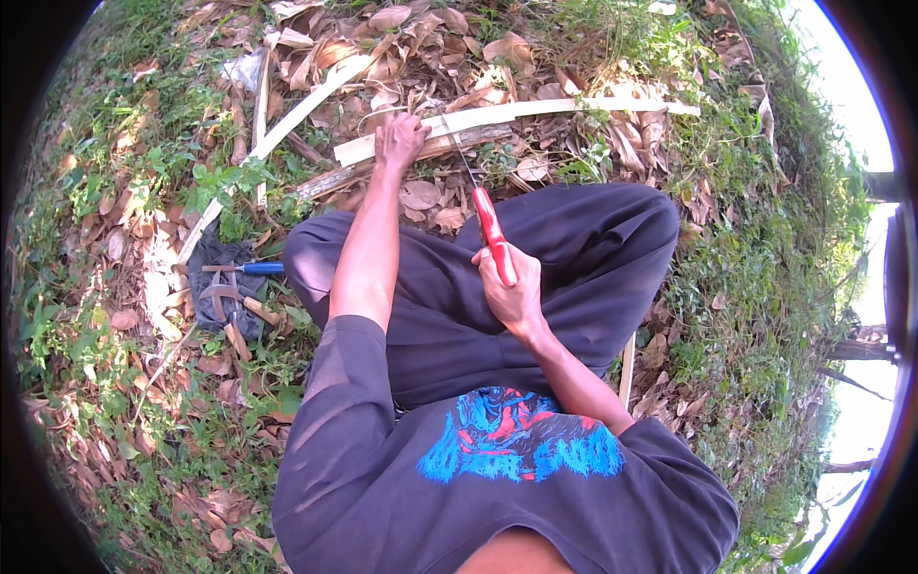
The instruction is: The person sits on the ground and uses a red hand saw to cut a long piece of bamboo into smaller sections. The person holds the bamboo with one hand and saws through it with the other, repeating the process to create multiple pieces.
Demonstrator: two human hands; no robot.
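Note:
My right hand (512, 287) is wrapped round the red handle of a hand saw (491, 225). The saw's thin blade points away from me and lies across a pale wooden strip (564, 108). My left hand (400, 141) grips the strip near its left end, to the left of the blade. Under that end, a rough piece of wood (330, 180) lies slanted on the leaves. How deep the blade sits in the strip cannot be made out.
Another long pale strip (311, 102) slants across the ground at the left. Beside my left knee, a dark cloth or bag (206, 258) bears a blue-handled tool (260, 269) and a hammer-like tool with a wooden handle (258, 308). Dry leaves and grass surround my crossed legs.

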